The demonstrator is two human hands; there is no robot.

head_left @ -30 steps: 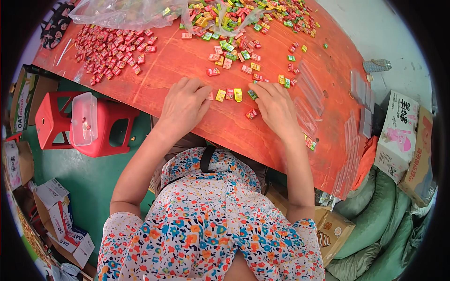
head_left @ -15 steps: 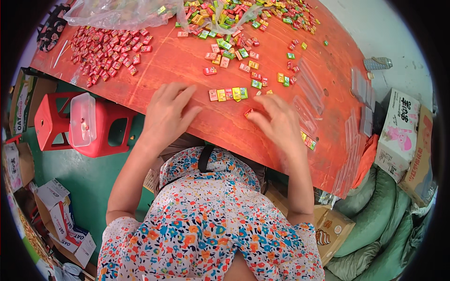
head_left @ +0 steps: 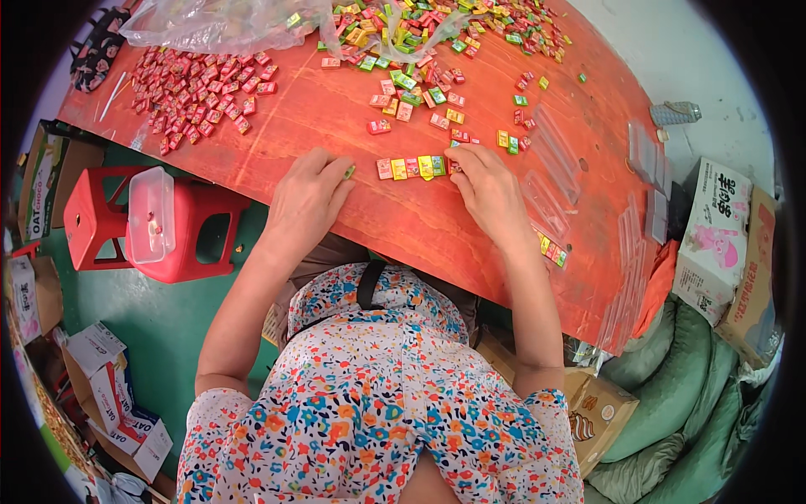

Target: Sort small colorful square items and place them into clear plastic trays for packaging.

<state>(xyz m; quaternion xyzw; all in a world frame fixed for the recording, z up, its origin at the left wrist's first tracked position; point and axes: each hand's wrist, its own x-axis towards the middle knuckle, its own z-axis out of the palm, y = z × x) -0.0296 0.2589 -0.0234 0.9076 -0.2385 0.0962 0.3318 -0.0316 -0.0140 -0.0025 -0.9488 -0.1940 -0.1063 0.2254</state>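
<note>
Head view: box row [head_left: 411, 168] was apparently being lined up; green box [head_left: 349, 172] was pinched by left hand [head_left: 304, 197], red box [head_left: 454, 167] by right hand [head_left: 489, 193]; end placement seemed needed next.

Hands [head_left: 306, 195] now holding green box [head_left: 349, 172] left, red box [head_left: 454, 167] right, beside row [head_left: 410, 168]

Big dark letters stood on the white box [head_left: 712, 244] on the right, near a pink picture. The brown box [head_left: 747, 290] next to it had orange-red letters. On the left, pale letters ran along the green box [head_left: 42, 193], and white flaps [head_left: 105, 395] lower down had dark letters. The small packs [head_left: 410, 168] lined up on the bench [head_left: 403, 218] seemed to have print, too tiny to read.
</note>
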